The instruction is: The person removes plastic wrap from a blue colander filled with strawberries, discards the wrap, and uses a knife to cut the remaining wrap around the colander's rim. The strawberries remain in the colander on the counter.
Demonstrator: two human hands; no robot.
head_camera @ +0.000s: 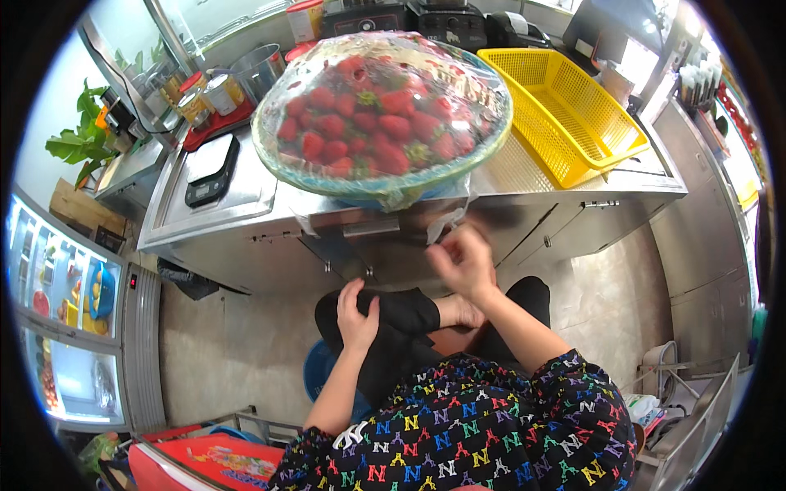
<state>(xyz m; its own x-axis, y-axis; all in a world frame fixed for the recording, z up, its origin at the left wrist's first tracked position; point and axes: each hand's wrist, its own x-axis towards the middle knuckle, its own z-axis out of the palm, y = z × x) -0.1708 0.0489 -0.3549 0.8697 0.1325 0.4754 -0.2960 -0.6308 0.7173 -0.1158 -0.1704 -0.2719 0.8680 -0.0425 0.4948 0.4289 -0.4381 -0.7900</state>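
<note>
A basket (393, 190) heaped with strawberries (368, 129) stands on the steel counter before me, its top covered by clear plastic film (430, 67). A twisted tail of film (448, 224) hangs from its front over the counter edge. My right hand (463, 261), blurred, is right by that tail with its fingers curled; whether it grips the film is unclear. My left hand (357, 319) holds nothing and hovers over or rests on my left leg, fingers apart.
A yellow plastic basket (571, 116) sits right of the strawberries. A kitchen scale (212, 169) and cans (224, 94) stand to the left. Black appliances line the back. A blue tub (319, 368) is beside my leg, and a lit display fridge (67, 294) at far left.
</note>
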